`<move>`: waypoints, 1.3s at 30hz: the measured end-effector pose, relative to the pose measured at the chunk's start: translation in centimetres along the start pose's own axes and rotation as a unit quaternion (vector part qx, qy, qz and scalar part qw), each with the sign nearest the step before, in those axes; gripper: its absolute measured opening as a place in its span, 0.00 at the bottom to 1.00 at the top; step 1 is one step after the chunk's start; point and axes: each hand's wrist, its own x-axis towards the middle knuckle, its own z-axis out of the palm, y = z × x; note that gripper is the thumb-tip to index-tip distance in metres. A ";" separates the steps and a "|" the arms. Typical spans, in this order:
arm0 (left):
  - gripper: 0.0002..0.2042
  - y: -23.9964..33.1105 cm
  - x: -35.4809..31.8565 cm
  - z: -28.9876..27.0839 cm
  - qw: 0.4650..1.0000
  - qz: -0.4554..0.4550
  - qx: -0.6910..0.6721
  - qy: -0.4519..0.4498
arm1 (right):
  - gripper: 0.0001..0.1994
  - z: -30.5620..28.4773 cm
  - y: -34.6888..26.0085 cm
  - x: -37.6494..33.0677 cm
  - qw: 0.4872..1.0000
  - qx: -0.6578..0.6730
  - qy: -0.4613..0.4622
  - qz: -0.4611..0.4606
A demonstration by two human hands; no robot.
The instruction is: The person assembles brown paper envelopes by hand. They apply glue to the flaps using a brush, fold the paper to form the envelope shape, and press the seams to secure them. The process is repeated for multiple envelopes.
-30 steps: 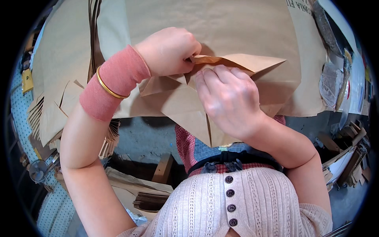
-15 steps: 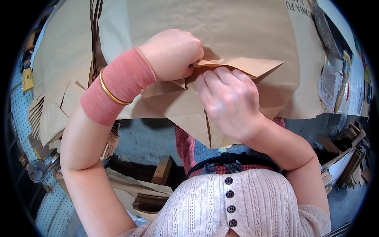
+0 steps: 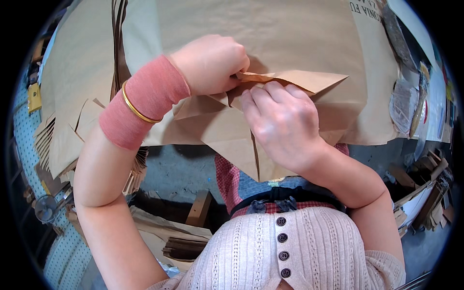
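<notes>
A large brown paper bag (image 3: 333, 111) lies across the work surface, its near end spread into a pointed, folded flap with a zigzag-cut edge. My left hand (image 3: 212, 65) is closed at the left end of that edge; its fingertips are mostly hidden behind the knuckles. Close beside it, my right hand (image 3: 282, 123) curls over the edge, fingers bent down into the fold and pinching the paper. Below the right hand, a pointed part of the bag hangs past the surface's near side. A pink wrist band (image 3: 147, 99) and a gold bangle (image 3: 130, 104) are on my left arm.
A stack of brown paper sheets (image 3: 72, 96) with cut edges stands at the left. Plastic-wrapped items (image 3: 403, 106) lie at the right. Below, a wooden block (image 3: 198, 208) and folded paper sit near the floor. More paper pieces (image 3: 435, 212) are gathered at the lower right.
My left hand has shifted very slightly, and the paper edge beside it has lifted a little. The right hand stays nearly in place on the fold.
</notes>
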 end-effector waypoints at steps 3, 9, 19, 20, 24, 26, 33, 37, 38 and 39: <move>0.07 0.0 -0.5 1.1 0.998 0.022 0.045 0.037 | 0.13 0.0 -0.2 0.0 1.000 -0.013 -0.026 -0.001; 0.07 0.6 -1.0 2.0 0.994 0.032 0.060 0.083 | 0.12 0.0 -0.1 0.3 1.000 -0.007 -0.026 -0.002; 0.06 -2.1 -0.1 1.9 0.983 -0.040 -0.177 0.024 | 0.12 -0.3 0.2 0.4 0.999 -0.016 -0.019 -0.030; 0.06 -2.2 -0.1 1.9 0.976 -0.054 -0.212 0.011 | 0.12 -0.2 0.2 0.4 0.999 -0.016 -0.022 -0.029; 0.05 -2.1 -0.1 1.1 0.961 -0.073 -0.264 -0.024 | 0.12 -0.2 0.2 0.4 0.999 -0.002 -0.023 -0.026; 0.03 -1.4 0.1 0.2 0.966 -0.086 -0.242 -0.044 | 0.12 -0.2 0.3 0.3 0.999 -0.007 -0.025 -0.026; 0.05 0.1 -0.1 0.2 1.000 -0.008 0.003 0.014 | 0.13 -0.2 0.4 0.3 0.999 -0.009 -0.027 -0.031; 0.04 -0.2 -0.5 0.4 1.000 -0.007 0.000 0.027 | 0.13 -0.4 0.1 0.3 0.998 -0.018 -0.038 -0.037; 0.04 -0.4 -0.3 0.4 1.000 -0.005 -0.001 0.026 | 0.13 -0.5 0.1 0.3 0.998 -0.020 -0.041 -0.037; 0.04 -0.5 -0.1 0.2 0.999 -0.028 -0.037 0.004 | 0.13 -0.6 0.2 0.2 0.998 -0.022 -0.044 -0.038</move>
